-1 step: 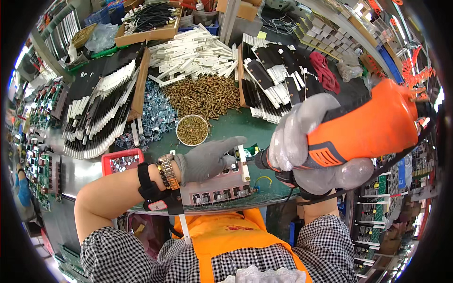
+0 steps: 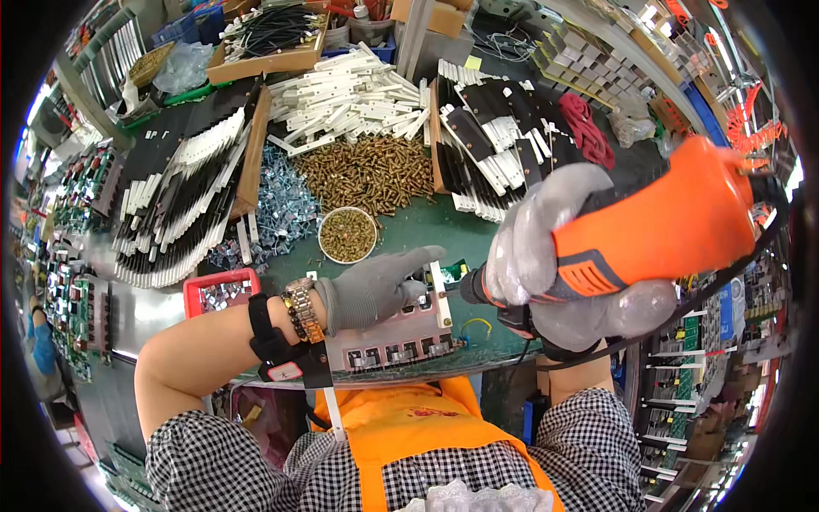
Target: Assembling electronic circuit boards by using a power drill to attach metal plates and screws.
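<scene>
My right hand [image 2: 520, 247], in a grey glove with a clear shiny covering, is wrapped round an orange power drill [image 2: 653, 226]. The drill's dark tip points left, at the side of a white plastic strip [image 2: 440, 294]. That strip stands along the right end of a board assembly [image 2: 367, 346] with a row of black-and-silver parts on its near side. My left hand [image 2: 371, 290], grey-gloved, grips the assembly from above, its index finger stretched over the strip's far end. Glove and drill nose partly cover the contact point.
Beyond my hands lie a round tub of brass screws [image 2: 347, 235], a heap of brass screws [image 2: 367, 171] and piled white strips [image 2: 354, 94]. A red bin [image 2: 220, 290] stands left, near stacked black-and-white strips [image 2: 183, 205]. The drill's black cable [image 2: 699, 299] hangs at right.
The drill has shifted very slightly, its rear end a touch higher and its body a little to the left. My left hand and the board assembly look unmoved.
</scene>
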The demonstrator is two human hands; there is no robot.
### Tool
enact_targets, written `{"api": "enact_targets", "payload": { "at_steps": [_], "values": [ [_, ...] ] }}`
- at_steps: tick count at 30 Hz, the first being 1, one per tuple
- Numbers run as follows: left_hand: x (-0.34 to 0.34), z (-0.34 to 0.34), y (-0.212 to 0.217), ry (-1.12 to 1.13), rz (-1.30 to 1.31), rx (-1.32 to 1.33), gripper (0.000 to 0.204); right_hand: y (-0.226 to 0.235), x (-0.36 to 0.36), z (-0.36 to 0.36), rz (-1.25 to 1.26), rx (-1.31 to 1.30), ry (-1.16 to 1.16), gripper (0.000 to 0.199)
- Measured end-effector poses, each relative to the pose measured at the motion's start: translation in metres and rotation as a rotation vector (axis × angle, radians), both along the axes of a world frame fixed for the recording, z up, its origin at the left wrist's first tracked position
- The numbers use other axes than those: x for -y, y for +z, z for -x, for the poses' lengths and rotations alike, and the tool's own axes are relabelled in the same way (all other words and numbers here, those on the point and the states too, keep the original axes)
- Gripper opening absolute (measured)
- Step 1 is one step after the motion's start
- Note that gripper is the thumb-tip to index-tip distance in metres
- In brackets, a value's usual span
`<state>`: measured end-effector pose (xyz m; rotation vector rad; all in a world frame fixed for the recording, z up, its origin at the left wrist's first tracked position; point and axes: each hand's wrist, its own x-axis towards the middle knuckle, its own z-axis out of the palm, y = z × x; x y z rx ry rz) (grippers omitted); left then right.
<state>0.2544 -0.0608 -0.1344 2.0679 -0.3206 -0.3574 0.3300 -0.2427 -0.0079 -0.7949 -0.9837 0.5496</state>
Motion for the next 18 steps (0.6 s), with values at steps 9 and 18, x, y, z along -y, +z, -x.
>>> {"api": "enact_targets", "payload": {
  "at_steps": [9,18],
  "values": [
    [-0.001,-0.001,-0.008,0.004,0.037,0.026,0.055,0.026,0.005,-0.002,0.104,-0.127,-0.021,0.094],
    [0.000,0.002,-0.012,0.046,0.003,0.057,0.061,-0.007,-0.010,0.017,0.044,-0.064,-0.119,0.055]
  ]
}}
